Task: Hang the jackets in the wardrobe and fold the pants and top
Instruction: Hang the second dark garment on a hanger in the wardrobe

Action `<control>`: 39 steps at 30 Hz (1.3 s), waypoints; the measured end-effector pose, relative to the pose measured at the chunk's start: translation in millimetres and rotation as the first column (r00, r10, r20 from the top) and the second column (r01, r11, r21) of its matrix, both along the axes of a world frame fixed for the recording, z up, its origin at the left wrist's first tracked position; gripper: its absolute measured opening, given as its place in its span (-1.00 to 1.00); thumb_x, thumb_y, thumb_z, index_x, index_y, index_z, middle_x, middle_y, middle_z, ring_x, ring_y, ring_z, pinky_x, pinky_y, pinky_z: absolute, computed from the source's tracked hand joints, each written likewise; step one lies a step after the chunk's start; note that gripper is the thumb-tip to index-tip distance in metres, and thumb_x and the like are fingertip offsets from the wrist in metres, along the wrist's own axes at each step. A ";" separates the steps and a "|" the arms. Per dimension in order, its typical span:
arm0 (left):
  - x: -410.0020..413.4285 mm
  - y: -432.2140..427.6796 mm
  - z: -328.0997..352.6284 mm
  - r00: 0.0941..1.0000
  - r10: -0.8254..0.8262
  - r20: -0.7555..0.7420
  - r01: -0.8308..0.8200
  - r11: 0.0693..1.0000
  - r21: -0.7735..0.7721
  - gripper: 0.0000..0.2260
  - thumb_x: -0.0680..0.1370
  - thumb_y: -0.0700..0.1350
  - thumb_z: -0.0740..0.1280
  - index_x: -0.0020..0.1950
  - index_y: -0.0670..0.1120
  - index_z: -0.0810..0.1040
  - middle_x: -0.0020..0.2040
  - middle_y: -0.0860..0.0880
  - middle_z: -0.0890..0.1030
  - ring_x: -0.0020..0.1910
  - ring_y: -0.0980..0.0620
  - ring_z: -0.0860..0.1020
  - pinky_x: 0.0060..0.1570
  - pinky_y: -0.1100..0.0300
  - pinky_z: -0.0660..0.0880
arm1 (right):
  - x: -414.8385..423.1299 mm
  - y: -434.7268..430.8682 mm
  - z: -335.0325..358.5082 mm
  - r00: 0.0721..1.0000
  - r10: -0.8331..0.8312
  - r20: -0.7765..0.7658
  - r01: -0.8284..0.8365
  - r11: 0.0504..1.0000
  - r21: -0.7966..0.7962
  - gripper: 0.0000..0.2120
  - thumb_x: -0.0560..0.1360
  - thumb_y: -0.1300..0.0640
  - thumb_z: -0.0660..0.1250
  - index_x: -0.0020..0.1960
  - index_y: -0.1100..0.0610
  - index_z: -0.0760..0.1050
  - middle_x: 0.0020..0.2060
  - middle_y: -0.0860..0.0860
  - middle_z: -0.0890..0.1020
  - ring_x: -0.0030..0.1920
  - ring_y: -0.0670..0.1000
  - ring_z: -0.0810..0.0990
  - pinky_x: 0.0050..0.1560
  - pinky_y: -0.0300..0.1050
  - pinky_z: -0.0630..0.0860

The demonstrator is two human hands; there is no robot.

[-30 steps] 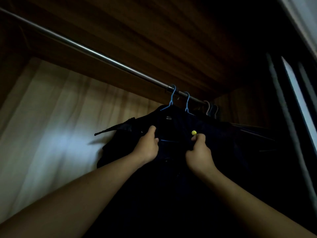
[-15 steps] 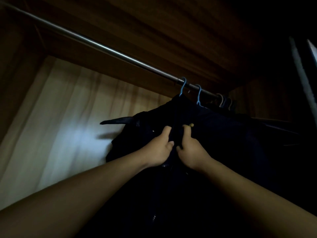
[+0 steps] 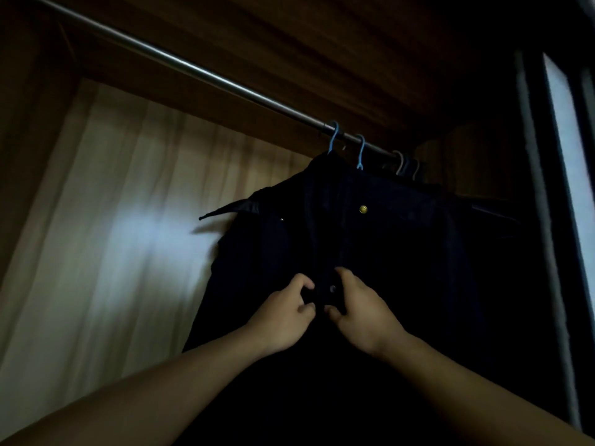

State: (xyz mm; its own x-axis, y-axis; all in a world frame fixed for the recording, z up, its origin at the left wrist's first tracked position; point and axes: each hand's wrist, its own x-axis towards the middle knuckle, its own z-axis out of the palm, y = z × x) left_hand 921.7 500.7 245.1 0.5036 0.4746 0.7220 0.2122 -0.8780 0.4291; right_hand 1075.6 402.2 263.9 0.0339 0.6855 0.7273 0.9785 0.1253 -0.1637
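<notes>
The wardrobe (image 3: 106, 259) is the container here, and its steel rail (image 3: 193, 70) runs across the top from upper left down to the right. Everything it holds is crowded at the rail's right end; the long left stretch of the rail carries nothing.

Below that right end hangs a dark jacket (image 3: 370, 246), front facing out, its collar point sticking out to the left. More dark clothing hangs just behind it, further right along the rail, too dim to tell apart.

The left hand (image 3: 283, 317) and right hand (image 3: 363, 313) meet well below the rail at the jacket's front opening. Each has thumb and forefinger curled onto the cloth, pinching an edge on either side of a lower button (image 3: 333, 288).

Two blue hanger hooks (image 3: 334, 136) sit on the rail above the jacket, with paler hooks (image 3: 401, 160) just beyond. A brass button (image 3: 363, 208) shows higher on the chest.

The hanging step looks nearly done, and the hands seem to be fastening or straightening the front. Next would be to push the button through, let go, and turn to the pants and top, which are out of view.
</notes>
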 end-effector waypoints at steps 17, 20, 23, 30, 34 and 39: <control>-5.2 -104.6 -110.0 0.613 -0.245 -0.751 -0.025 0.944 -0.329 -0.88 0.59 -0.09 0.35 0.10 -0.02 0.47 -0.05 -0.08 0.60 -0.23 0.05 0.60 -0.32 0.25 0.51 | -32.2 -125.5 -150.5 0.999 0.023 -0.026 -0.034 0.731 -0.682 -0.82 0.57 -0.03 0.35 0.07 0.05 0.58 -0.03 0.02 0.66 -0.06 0.01 0.64 -0.01 -0.06 0.58; -4.1 -132.8 -124.5 0.575 -0.251 -0.778 -0.036 0.943 -0.331 -0.84 0.59 -0.15 0.33 0.16 -0.04 0.49 -0.05 -0.06 0.61 -0.19 0.04 0.61 -0.29 0.25 0.52 | -25.3 -147.2 -182.0 0.984 0.008 -0.177 -0.139 0.653 -0.744 -0.72 0.54 -0.08 0.39 0.15 0.05 0.59 -0.11 0.05 0.68 -0.15 -0.04 0.64 -0.12 -0.12 0.59; 3.2 -163.2 -134.3 0.592 -0.250 -0.766 -0.041 0.940 -0.338 -0.85 0.58 -0.19 0.25 0.10 -0.02 0.52 -0.05 -0.04 0.62 -0.17 0.05 0.61 -0.22 0.21 0.53 | -8.6 -172.3 -201.7 0.971 -0.026 -0.236 -0.181 0.563 -0.806 -0.65 0.52 -0.13 0.41 0.20 0.04 0.58 -0.09 0.08 0.67 -0.13 -0.01 0.63 -0.13 -0.08 0.60; 50.4 -233.5 -163.2 0.609 -0.253 -0.752 -0.052 0.933 -0.356 -0.85 0.60 -0.17 0.21 0.08 -0.01 0.55 -0.07 -0.03 0.62 -0.19 0.05 0.61 -0.18 0.16 0.54 | 65.7 -251.1 -212.9 0.997 -0.045 -0.068 -0.031 0.561 -0.828 -0.71 0.56 -0.13 0.36 0.14 0.05 0.62 0.02 -0.02 0.67 0.02 -0.04 0.61 0.12 -0.13 0.52; 82.5 -261.8 -190.9 0.593 -0.261 -0.762 -0.097 0.916 -0.389 -0.81 0.62 -0.13 0.24 0.18 -0.05 0.57 -0.03 -0.02 0.62 -0.16 0.06 0.61 -0.16 0.19 0.55 | 106.1 -284.1 -215.3 0.996 -0.086 0.030 0.071 0.532 -0.844 -0.66 0.59 -0.13 0.31 0.19 0.08 0.61 0.16 0.04 0.63 0.18 0.06 0.58 0.25 -0.06 0.51; 111.1 -276.6 -222.5 0.587 -0.251 -0.770 -0.174 0.890 -0.422 -0.78 0.64 -0.10 0.26 0.25 -0.08 0.55 0.00 -0.02 0.62 -0.14 0.03 0.62 -0.11 0.15 0.57 | 132.2 -307.0 -228.2 0.990 -0.098 0.099 0.135 0.505 -0.852 -0.55 0.65 -0.14 0.24 0.33 0.18 0.54 0.34 0.11 0.54 0.32 0.15 0.50 0.32 -0.06 0.45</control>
